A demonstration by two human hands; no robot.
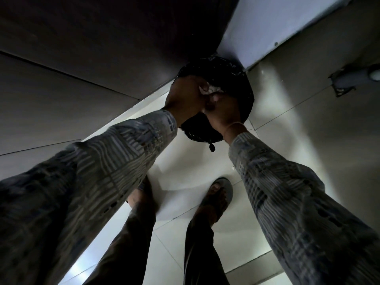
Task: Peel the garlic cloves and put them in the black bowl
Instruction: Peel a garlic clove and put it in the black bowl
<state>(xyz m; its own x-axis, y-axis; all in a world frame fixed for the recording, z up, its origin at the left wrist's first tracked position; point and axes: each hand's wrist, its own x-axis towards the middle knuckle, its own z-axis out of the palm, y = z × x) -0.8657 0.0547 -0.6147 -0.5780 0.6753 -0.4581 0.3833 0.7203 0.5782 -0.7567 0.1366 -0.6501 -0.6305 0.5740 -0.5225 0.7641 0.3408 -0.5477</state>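
Note:
Both my hands are held together over a round black container (236, 79) lined with a shiny black bag, standing on the floor in a corner. My left hand (185, 97) is curled around a clump of white papery garlic skins (209, 90). My right hand (225, 112) meets it from the right, its fingers closed on the same clump. Dim light hides whether a clove lies among the skins. No black bowl is in view.
A dark cabinet face (82, 58) runs along the left and a pale wall (267, 27) rises behind the container. My two sandalled feet (218, 194) stand on glossy light floor tiles (185, 165). A grey fitting (357, 78) sticks out at the far right.

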